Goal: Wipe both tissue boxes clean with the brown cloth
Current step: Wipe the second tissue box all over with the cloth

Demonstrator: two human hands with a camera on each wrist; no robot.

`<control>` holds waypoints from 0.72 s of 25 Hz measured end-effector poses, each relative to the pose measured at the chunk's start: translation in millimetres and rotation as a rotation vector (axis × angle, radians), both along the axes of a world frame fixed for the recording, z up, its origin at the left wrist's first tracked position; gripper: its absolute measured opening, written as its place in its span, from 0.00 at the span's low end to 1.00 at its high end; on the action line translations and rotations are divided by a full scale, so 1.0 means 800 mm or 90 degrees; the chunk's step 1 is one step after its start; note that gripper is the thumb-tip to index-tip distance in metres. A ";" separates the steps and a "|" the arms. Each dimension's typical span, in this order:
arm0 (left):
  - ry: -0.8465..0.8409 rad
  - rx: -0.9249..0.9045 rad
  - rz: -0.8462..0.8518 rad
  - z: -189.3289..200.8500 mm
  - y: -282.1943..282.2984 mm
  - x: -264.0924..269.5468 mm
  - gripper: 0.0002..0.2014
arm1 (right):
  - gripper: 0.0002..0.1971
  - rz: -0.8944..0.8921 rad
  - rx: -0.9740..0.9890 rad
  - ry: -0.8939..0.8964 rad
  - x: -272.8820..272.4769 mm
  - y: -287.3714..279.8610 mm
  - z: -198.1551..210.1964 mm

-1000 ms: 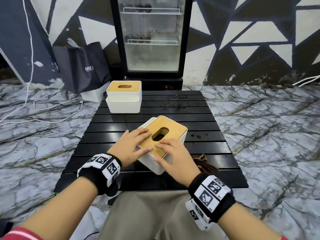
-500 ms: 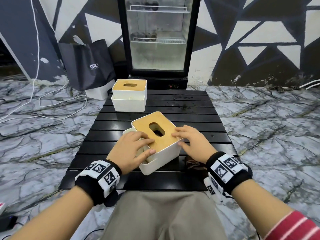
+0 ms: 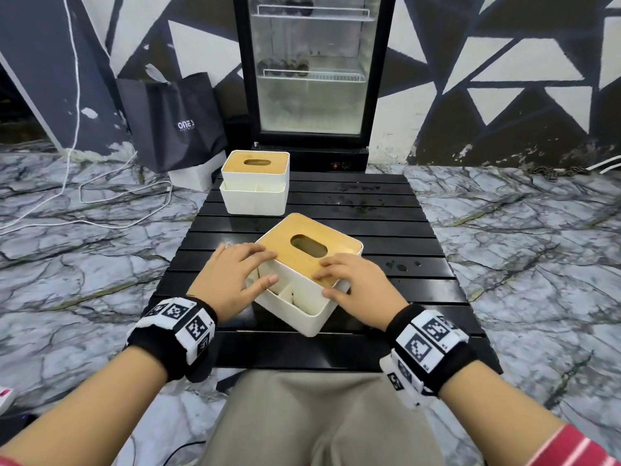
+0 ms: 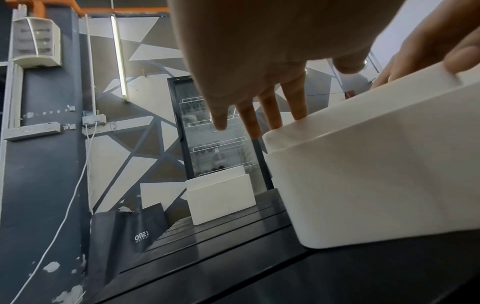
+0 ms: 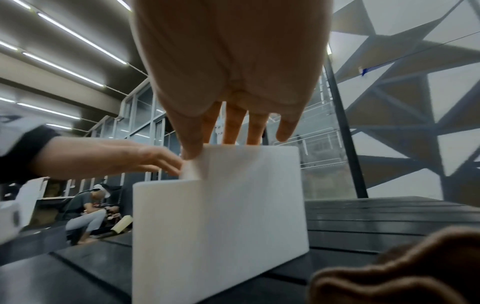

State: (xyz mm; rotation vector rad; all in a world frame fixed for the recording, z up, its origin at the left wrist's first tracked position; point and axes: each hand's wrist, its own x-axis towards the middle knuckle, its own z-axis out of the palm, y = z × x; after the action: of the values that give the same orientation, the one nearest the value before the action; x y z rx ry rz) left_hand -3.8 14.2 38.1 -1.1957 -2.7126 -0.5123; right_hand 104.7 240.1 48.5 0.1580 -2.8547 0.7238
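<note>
The near white tissue box (image 3: 304,306) with a wooden lid (image 3: 295,260) stands askew on the black slatted table (image 3: 376,227), its open front compartment towards me. My left hand (image 3: 235,277) rests on the lid's left edge with straight fingers, thumb on the compartment rim. My right hand (image 3: 353,280) lies flat on the lid's near right corner, thumb against the wall. The second tissue box (image 3: 255,181) stands at the table's far left. The brown cloth (image 5: 402,271) lies on the table right of the near box (image 5: 215,216); in the head view my right wrist hides it.
A glass-door fridge (image 3: 312,79) stands behind the table, with a black paper bag (image 3: 174,122) and white cables (image 3: 100,196) on the marble floor to its left. Dark spots (image 3: 400,265) mark the slats right of the near box. A person (image 5: 88,209) sits far off.
Both hands have turned the near box counterclockwise, bringing its open compartment round towards me. My right hand shifted along the lid, and the cloth went out of the head view behind my wrist.
</note>
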 end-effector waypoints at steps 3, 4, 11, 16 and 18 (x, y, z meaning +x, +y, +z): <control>0.075 0.034 -0.053 -0.003 -0.004 0.005 0.37 | 0.16 -0.074 0.000 -0.007 -0.002 0.022 0.000; 0.076 0.038 -0.058 -0.004 -0.007 0.005 0.37 | 0.17 -0.082 -0.015 -0.011 0.000 0.022 0.000; 0.001 0.040 -0.040 -0.009 -0.012 0.010 0.32 | 0.26 -0.041 0.037 -0.023 0.007 0.011 -0.009; -0.026 0.047 0.009 -0.007 0.011 0.004 0.28 | 0.25 -0.063 0.043 -0.040 -0.006 0.031 -0.003; -0.037 0.048 0.026 -0.006 0.030 0.001 0.27 | 0.25 -0.077 0.042 -0.045 -0.014 0.043 -0.001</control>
State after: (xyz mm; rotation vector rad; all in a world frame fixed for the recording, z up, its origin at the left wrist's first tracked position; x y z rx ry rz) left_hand -3.3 37.9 33.3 -1.1222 -2.7325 -0.6484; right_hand 93.3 274.9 47.6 -0.0317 -2.9263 0.6244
